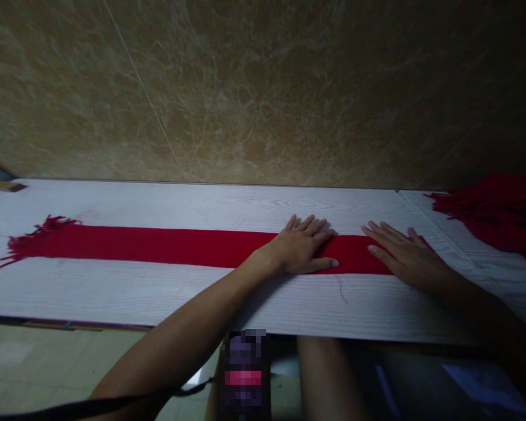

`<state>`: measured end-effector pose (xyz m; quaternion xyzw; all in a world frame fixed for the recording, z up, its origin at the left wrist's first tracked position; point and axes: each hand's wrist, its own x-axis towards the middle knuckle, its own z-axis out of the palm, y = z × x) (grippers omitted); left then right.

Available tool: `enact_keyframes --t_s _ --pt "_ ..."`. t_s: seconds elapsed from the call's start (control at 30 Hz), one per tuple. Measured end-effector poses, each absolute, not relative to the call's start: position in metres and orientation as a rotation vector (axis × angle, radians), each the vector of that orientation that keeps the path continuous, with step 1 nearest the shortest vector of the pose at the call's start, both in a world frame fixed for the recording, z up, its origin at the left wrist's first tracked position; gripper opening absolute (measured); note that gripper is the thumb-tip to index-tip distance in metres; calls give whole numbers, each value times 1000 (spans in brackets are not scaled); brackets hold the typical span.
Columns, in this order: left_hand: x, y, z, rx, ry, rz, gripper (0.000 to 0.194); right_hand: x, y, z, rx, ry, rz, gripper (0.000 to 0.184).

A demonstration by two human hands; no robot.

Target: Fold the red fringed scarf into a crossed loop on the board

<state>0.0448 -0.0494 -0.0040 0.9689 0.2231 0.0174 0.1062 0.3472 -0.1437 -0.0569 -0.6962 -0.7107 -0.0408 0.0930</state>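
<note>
A long red scarf (158, 245) lies stretched flat across the pale wood-grained table, its fringe (39, 237) spread at the left end. My left hand (300, 248) presses flat on the scarf right of its middle, fingers spread. Farther right, my right hand (405, 257) rests flat over the scarf near its right end, fingers extended. That hand and forearm cover part of the right end, so its edge is only partly seen. Neither hand grips the cloth. A loose red thread (342, 289) lies on the table just below the scarf, between my hands.
A heap of red fringed cloth (504, 213) sits at the table's right end, beyond a seam. The white table (114, 292) runs along a marbled tan wall (245, 93). A small wooden piece (6, 186) is at the far left. Tiled floor (44, 356) shows below the front edge.
</note>
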Motion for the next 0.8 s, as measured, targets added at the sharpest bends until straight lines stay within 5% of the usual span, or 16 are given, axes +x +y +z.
enact_keyframes --t_s 0.8 --pt "51 -59 -10 2831 531 -61 82 351 -156 -51 -2233 -2094 -90 67"
